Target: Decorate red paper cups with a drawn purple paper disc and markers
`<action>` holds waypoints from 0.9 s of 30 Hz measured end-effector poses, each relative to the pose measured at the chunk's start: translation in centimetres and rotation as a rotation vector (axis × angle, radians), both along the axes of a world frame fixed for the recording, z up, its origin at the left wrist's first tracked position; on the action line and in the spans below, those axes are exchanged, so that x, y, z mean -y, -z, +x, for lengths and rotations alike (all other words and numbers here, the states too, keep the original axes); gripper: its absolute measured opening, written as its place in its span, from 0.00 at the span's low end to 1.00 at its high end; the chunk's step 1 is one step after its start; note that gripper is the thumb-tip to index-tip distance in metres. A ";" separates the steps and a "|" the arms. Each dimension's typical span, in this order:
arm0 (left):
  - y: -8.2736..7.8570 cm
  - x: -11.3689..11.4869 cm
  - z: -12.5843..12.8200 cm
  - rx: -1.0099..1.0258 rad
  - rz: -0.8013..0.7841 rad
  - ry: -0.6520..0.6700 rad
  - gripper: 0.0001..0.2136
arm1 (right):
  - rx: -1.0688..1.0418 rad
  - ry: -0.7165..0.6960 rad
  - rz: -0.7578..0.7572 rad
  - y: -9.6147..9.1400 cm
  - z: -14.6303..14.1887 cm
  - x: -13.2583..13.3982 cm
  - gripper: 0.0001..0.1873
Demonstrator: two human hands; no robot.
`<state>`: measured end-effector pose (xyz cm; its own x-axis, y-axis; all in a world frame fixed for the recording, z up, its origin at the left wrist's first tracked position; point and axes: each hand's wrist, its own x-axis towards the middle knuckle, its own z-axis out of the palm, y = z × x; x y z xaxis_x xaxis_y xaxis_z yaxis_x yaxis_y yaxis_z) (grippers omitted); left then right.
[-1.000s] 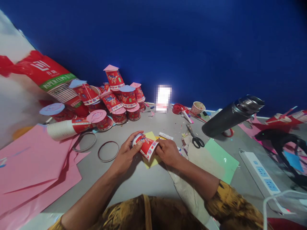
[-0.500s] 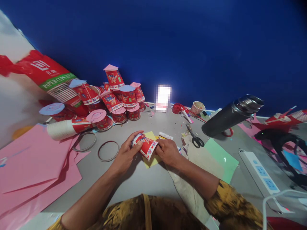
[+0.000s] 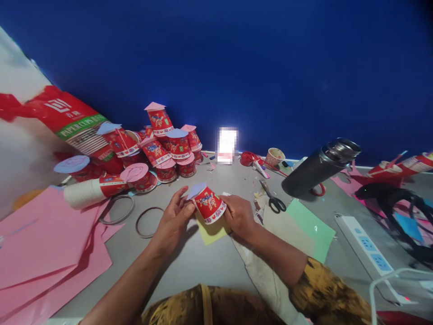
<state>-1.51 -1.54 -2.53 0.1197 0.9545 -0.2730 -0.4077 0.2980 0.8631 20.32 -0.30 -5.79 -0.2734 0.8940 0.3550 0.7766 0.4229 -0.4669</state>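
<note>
A red paper cup (image 3: 209,205) with printed figures is held upside down and tilted above the table, its wide rim toward the lower right. A blue paper piece (image 3: 197,190) covers its narrow end. My right hand (image 3: 239,215) grips the cup at its rim side, fingers partly hidden behind it. At the cup's left, my left hand (image 3: 176,219) has its fingers apart, with the thumb tip close to or touching the cup. A yellow paper sheet (image 3: 211,232) lies under the cup, partly covered by it.
Several red cups topped with paper (image 3: 156,153) are stacked at the back left, beside a red cup bag (image 3: 72,113) and pink sheets (image 3: 43,243). Tape rings (image 3: 121,210) lie nearby. Rightward are scissors (image 3: 276,204), a dark flask (image 3: 313,169), green paper (image 3: 313,228) and a power strip (image 3: 367,248).
The cup has turned so its printed front and blue top show more. My left hand's fingers have loosened from the cup, while my right hand keeps hold. The view has tilted slightly.
</note>
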 end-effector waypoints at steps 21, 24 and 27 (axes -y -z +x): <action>2.5 -0.5 0.7 -1.324 0.692 -0.090 0.18 | -0.326 -0.247 -0.028 0.8 -0.3 -0.3 0.27; 2.1 -0.3 0.9 -1.325 0.631 -0.035 0.20 | -0.409 -0.277 -0.135 0.4 -0.4 -0.4 0.28; 1.7 -0.2 1.0 -1.271 0.580 -0.032 0.25 | -0.496 -0.250 -0.273 0.0 -0.3 -0.4 0.29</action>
